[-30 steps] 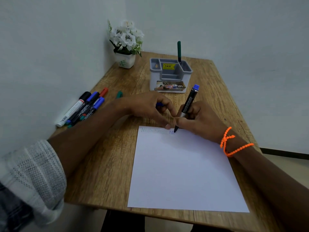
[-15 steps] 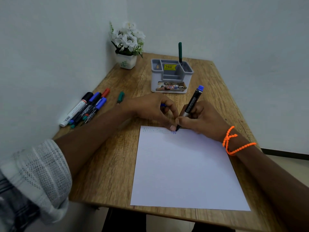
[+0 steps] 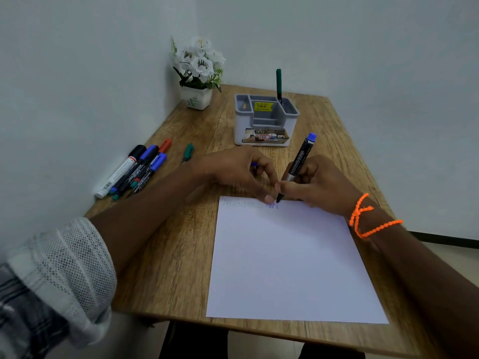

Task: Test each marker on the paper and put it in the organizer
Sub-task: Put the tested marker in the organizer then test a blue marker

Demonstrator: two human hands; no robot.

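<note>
Right hand point(image 3: 321, 185) gripping blue-ended marker point(image 3: 298, 161), tip touching paper point(image 3: 290, 260) at far edge beside small blue scribble point(image 3: 272, 205). Left hand point(image 3: 233, 169) with fingers curled round something blue, fingertip pressing paper's far edge. Organizer point(image 3: 264, 125) beyond paper, green marker point(image 3: 279, 84) upright inside. Spare markers point(image 3: 134, 172) left of paper on tabletop point(image 3: 168, 255).

I'm looking at a small home study corner: a wooden desk point(image 3: 181, 255) pushed against bare white walls, a potted artificial flower point(image 3: 198, 73), a price-tagged grey organizer point(image 3: 264, 120).
</note>
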